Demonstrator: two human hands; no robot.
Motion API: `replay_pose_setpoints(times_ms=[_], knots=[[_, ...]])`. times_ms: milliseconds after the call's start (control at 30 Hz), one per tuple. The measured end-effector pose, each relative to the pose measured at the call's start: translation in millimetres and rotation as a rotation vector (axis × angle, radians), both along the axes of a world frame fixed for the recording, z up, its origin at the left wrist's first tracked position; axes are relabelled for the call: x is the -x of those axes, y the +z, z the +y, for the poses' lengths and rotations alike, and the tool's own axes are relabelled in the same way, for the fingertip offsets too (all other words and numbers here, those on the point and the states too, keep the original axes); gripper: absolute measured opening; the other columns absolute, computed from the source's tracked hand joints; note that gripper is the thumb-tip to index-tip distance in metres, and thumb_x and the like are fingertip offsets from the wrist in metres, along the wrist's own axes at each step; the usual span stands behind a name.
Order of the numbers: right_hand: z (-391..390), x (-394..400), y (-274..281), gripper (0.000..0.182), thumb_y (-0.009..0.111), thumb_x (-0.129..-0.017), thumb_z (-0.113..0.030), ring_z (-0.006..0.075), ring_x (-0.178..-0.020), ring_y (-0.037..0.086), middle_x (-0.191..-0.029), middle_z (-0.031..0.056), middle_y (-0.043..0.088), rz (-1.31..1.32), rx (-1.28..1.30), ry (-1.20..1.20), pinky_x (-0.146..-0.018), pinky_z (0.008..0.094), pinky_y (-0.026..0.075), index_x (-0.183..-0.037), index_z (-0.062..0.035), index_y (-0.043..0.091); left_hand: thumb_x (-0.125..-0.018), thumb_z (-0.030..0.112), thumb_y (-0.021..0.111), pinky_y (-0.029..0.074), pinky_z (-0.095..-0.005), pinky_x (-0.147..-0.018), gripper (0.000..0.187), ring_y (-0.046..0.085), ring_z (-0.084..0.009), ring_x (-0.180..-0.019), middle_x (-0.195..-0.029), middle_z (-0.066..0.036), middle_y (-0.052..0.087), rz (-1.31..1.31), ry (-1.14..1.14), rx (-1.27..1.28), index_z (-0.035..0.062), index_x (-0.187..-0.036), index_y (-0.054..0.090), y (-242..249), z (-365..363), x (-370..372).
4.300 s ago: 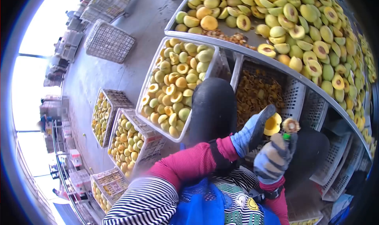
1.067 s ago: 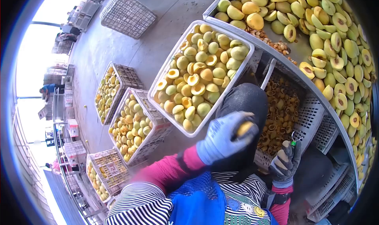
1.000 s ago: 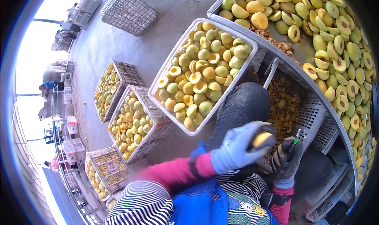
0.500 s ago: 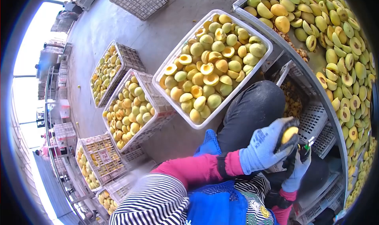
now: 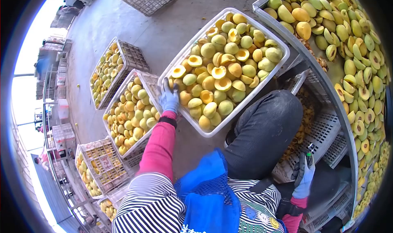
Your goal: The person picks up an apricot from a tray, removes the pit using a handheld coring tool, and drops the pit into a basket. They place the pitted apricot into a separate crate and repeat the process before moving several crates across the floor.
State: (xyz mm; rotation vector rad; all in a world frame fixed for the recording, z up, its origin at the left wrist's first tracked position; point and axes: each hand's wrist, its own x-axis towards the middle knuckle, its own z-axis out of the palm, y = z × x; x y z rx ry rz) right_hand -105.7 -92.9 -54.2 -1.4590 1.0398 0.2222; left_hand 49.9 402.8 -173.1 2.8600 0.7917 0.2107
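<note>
My left hand (image 5: 169, 99), in a blue glove with dark fingers, reaches out at the left edge of a large white crate (image 5: 192, 127) heaped with halved yellow-green peaches (image 5: 223, 84). Its fingers are stretched apart over the rim, beside the fruit, and no peach shows in them. My right hand (image 5: 303, 176), gloved alike, stays low near my lap. It is closed around a small hand tool (image 5: 310, 152) with a green part and a metal tip; the rest of the tool is hidden by the fingers.
A metal-edged worktable (image 5: 327, 83) covered with peach halves curves along my right. Under it stand white crates (image 5: 321, 128), one with scraps. More peach-filled crates (image 5: 141, 145) line the floor at left. My bent knee (image 5: 270, 122) lies between the large crate and the table.
My left hand has swung from beside my right hand out left to the large crate; the peach it held is no longer in it. My right hand has stayed low, still gripping the tool.
</note>
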Motion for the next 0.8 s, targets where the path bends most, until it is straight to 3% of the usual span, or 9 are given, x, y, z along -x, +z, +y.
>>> replay_pose_setpoints(times_ms=[133,267,500,567,633,700,733,767,800], knots=[[6.8,-9.3,6.5,0.028,0.058,-0.092,-0.029,0.0076,-0.033,0.037,-0.053,-0.0007,0.044,-0.029,0.02,0.083,-0.029,0.0229,0.028,-0.115,-0.0119,0.055,-0.093,0.053,0.038,0.012,-0.0497,-0.113,0.057,0.021,-0.0362,-0.138,-0.144,-0.014,0.037,0.28,-0.139,-0.105,0.0224,-0.142,0.037,-0.2,24.5,-4.1],[12.6,-10.6,7.3,0.024,0.059,-0.091,-0.021,0.0081,-0.033,0.037,-0.053,-0.0002,0.045,-0.016,0.009,0.041,-0.029,0.0223,0.027,-0.112,-0.0093,0.056,-0.095,0.046,0.038,0.019,-0.0442,-0.112,0.059,0.029,-0.0378,-0.134,-0.143,-0.018,0.036,-0.082,-0.187,-0.057,0.0056,-0.138,0.04,-8.1,24.9,-37.8],[13.7,-20.0,-31.4,0.022,0.056,-0.092,-0.012,0.0045,-0.052,0.048,-0.069,-0.0025,0.055,-0.416,0.288,0.29,-0.044,0.0184,0.037,-0.114,-0.0087,0.057,-0.093,0.048,0.041,0.015,-0.0446,-0.112,0.065,0.026,-0.0372,-0.136,-0.146,-0.019,0.032,0.097,-0.249,-0.096,0.0069,-0.143,0.031,-45.9,13.9,-44.8],[23.3,-24.5,-6.4,0.023,0.057,-0.092,-0.015,0.0052,-0.048,0.047,-0.067,-0.001,0.054,-0.282,0.085,0.201,-0.04,0.0195,0.037,-0.114,-0.0066,0.056,-0.092,0.053,0.041,0.012,-0.0422,-0.114,0.071,0.022,-0.0346,-0.138,-0.146,-0.017,0.032,0.208,-0.222,-0.036,0.0049,-0.142,0.029,-47.9,22.8,-52.5],[28.8,-32.8,45.0,0.028,0.058,-0.092,-0.02,0.0062,-0.043,0.045,-0.064,-0.0001,0.053,-0.071,-0.255,0.089,-0.036,0.0211,0.035,-0.114,-0.003,0.056,-0.097,0.04,0.039,0.025,-0.04,-0.11,0.047,0.031,-0.0384,-0.132,-0.141,-0.02,0.037,0.517,-0.566,-0.432,0.0238,-0.141,0.035,-56.5,52.0,-61.1],[15.4,-18.5,47.4,0.032,0.059,-0.092,-0.026,0.0073,-0.038,0.043,-0.061,0.0004,0.051,-0.151,-0.309,0.099,-0.032,0.022,0.033,-0.115,-0.0035,0.057,-0.098,0.027,0.041,0.037,-0.0405,-0.102,0.038,0.041,-0.0384,-0.123,-0.134,-0.019,0.045,0.427,-0.526,-0.41,0.0299,-0.136,0.04,-14.8,18.7,-74.7],[7.2,-12.4,40.3,0.032,0.058,-0.092,-0.027,0.0072,-0.038,0.042,-0.061,0.0003,0.05,-0.201,-0.416,0.09,-0.032,0.0214,0.032,-0.115,-0.0058,0.057,-0.096,0.022,0.045,0.042,-0.0416,-0.096,0.036,0.045,-0.0385,-0.117,-0.127,-0.019,0.05,0.003,-0.433,-0.208,0.0224,-0.132,0.044,-34.3,14.3,-85.2],[1.0,-8.3,36.3,0.031,0.058,-0.093,-0.029,0.0072,-0.038,0.042,-0.06,0.0002,0.05,-0.25,-0.525,0.087,-0.033,0.0208,0.032,-0.116,-0.008,0.058,-0.088,0.045,0.054,0.038,-0.0393,-0.098,0.061,0.049,-0.0352,-0.116,-0.124,-0.021,0.053,-0.156,-0.355,0.382,-0.0032,-0.126,0.048,49.0,-79.3,-86.2],[-3.3,-6.9,36.7,0.031,0.057,-0.093,-0.032,0.0074,-0.038,0.042,-0.06,0.0009,0.051,-0.269,-0.524,0.094,-0.033,0.0209,0.032,-0.115,-0.0102,0.058,-0.089,0.038,0.056,0.042,-0.0374,-0.094,0.057,0.054,-0.0346,-0.109,-0.121,-0.02,0.056,-0.21,-0.45,0.377,-0.0037,-0.127,0.048,33.0,-71.3,-96.4]])
